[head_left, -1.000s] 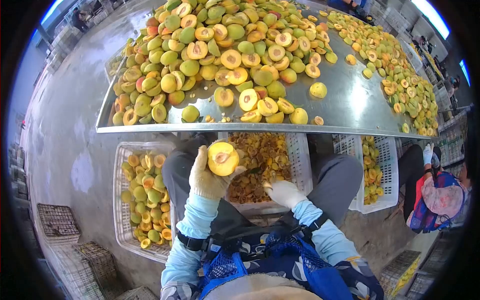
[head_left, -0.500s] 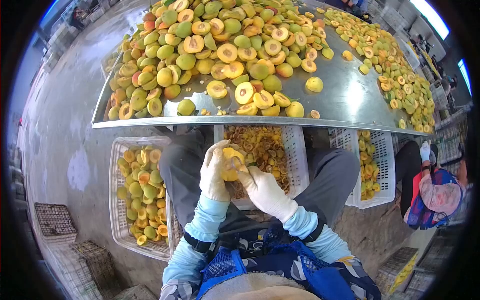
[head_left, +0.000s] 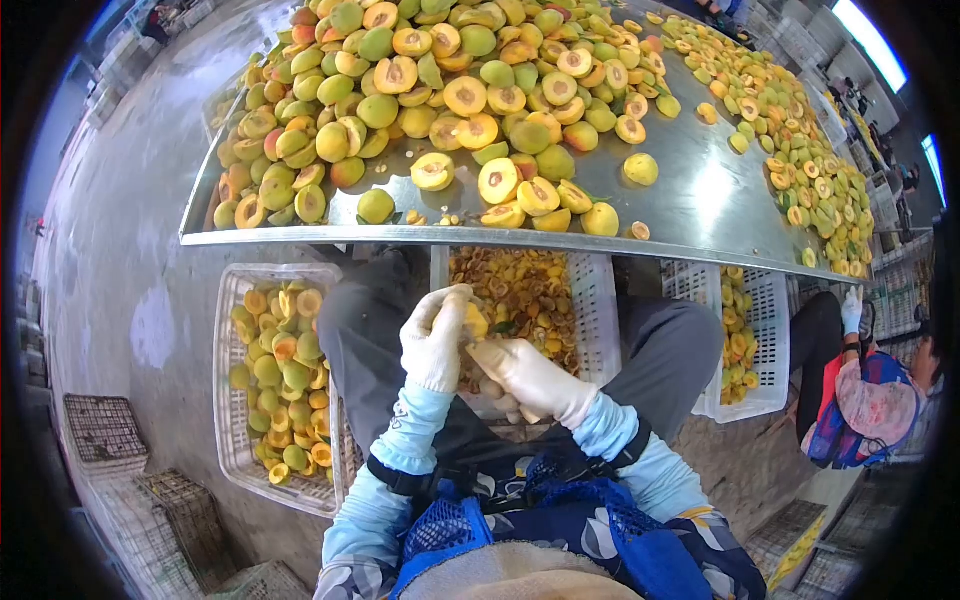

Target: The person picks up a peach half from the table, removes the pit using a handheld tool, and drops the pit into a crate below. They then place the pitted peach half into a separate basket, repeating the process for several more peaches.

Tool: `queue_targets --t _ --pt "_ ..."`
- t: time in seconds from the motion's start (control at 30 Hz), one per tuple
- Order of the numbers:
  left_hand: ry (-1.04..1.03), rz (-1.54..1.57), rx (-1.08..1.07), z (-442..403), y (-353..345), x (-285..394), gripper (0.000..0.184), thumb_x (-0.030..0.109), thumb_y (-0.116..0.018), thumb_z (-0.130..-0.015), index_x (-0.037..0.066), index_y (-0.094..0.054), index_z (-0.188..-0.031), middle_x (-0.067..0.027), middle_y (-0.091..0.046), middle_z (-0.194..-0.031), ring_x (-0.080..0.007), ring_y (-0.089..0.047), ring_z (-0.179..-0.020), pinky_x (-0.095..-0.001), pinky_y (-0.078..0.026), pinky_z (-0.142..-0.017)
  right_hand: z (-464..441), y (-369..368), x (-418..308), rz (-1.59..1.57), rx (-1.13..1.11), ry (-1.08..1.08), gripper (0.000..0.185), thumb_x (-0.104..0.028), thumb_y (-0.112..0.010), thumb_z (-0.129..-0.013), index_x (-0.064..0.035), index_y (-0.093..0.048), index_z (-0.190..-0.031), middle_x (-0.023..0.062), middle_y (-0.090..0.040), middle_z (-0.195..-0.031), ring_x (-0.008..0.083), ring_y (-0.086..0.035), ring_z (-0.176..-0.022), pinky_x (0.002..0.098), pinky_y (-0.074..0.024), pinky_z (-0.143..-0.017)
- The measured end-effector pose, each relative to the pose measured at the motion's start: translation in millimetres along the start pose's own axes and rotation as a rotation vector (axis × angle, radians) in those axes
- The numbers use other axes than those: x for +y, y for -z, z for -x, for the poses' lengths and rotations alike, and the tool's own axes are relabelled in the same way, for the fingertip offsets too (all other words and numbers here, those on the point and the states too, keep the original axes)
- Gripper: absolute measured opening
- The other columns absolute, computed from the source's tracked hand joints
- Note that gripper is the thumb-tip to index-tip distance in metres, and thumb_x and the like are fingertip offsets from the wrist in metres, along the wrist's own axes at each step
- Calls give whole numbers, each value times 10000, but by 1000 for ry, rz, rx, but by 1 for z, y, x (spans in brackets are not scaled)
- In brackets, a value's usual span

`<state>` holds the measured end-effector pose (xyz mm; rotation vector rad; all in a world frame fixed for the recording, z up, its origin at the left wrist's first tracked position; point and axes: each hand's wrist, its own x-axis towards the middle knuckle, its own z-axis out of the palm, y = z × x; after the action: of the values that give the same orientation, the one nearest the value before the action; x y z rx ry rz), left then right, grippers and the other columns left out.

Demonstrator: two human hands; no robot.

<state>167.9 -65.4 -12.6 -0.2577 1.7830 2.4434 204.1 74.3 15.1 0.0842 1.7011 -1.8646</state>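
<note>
My left hand (head_left: 437,340), in a white glove, is closed around a yellow peach half (head_left: 476,322), which is mostly hidden by the fingers. Beside it my right hand (head_left: 535,380), also gloved, has its fingers curled and its thumb side against the fruit. Whatever is inside the right hand is hidden. Both hands are over a white crate (head_left: 597,320) of yellow-brown fruit scraps (head_left: 520,290) between my knees. Cut peaches (head_left: 440,70) lie heaped on the metal table (head_left: 400,236) ahead.
At my left stands a white crate (head_left: 228,400) full of peach halves (head_left: 290,375). Another crate (head_left: 765,350) with fruit is past my right knee. A co-worker (head_left: 875,400) sits at the far right. A second fruit pile (head_left: 810,180) covers the table's right side.
The peach half has turned and sunk deeper into my left hand's grip, so less of it shows. My right hand has rotated slightly beside it. The co-worker's gloved hand has risen toward the table edge.
</note>
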Motion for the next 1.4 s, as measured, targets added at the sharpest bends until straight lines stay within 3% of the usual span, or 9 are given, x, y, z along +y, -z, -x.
queue_targets --t 0.3,0.6,0.8,0.87,0.93,1.0,1.07,1.2,1.4 --pt "119 -85 -240 -7 7 16 266 197 -549 -931 -34 -617 -1045 -94 -664 -904 -127 -609 -754 -235 -495 -678 7 3 -6 -567 -234 -282 451 -522 -436 -953 -80 -515 -911 -73 -371 -572 18 -300 -391 178 -253 -318" --pt "317 -120 -398 -20 17 13 312 255 -557 -910 -11 -648 -1045 -49 -654 -850 -97 -575 -715 -223 -476 -670 2 4 8 -419 -211 -360 548 -598 -418 -924 -63 -533 -889 -44 -359 -557 37 -305 -401 204 -274 -344" --pt "122 36 -113 -13 1 14 332 241 -508 -958 -57 -588 -1079 -149 -655 -949 -183 -633 -774 -248 -507 -640 -11 2 37 -1153 -522 -200 533 -560 -431 -925 -37 -533 -955 -43 -332 -500 30 -278 -322 192 -228 -277" --pt "-252 -156 156 -22 19 30 277 197 -520 -957 -38 -597 -1080 -132 -641 -1009 -176 -630 -820 -251 -515 -690 -7 11 44 -1259 -611 -66 455 -505 -446 -947 -59 -528 -980 -67 -310 -522 16 -292 -343 182 -231 -278" --pt "-367 -225 362 -26 56 74 291 197 -596 -900 -19 -602 -1094 -136 -632 -1053 -216 -634 -872 -295 -523 -752 -12 41 56 -548 -174 -374 367 -414 -490 -947 -61 -569 -1001 10 -470 -538 146 -464 -371 302 -376 -328" --pt "-295 -638 514 -30 111 101 253 168 -595 -869 -26 -626 -1029 -136 -635 -982 -221 -628 -863 -321 -521 -773 -33 52 113 864 408 357 364 -393 -442 -950 -71 -602 -1000 156 -637 -676 318 -615 -554 429 -476 -500" --pt "-577 -1817 188 -35 148 123 290 166 -652 -797 5 -636 -1038 -190 -622 -1052 -313 -605 -963 -388 -477 -874 -38 57 109 904 400 174 358 -389 -444 -936 -86 -627 -989 172 -649 -729 349 -629 -650 458 -488 -585" --pt "-375 -1489 -39 -89 92 132 451 273 -707 -745 19 -617 -1106 -162 -584 -1156 -322 -545 -1069 -398 -439 -917 -49 67 158 1176 284 -268 402 -405 -422 -927 -100 -683 -921 175 -666 -765 365 -648 -714 475 -511 -658" --pt "-302 -1764 -198 -195 43 87 483 387 -639 -787 52 -596 -1133 -169 -612 -1045 -322 -600 -937 -430 -471 -822 -44 67 127 938 404 -69 412 -377 -466 -921 -12 -655 -899 228 -643 -757 407 -631 -735 483 -502 -660"
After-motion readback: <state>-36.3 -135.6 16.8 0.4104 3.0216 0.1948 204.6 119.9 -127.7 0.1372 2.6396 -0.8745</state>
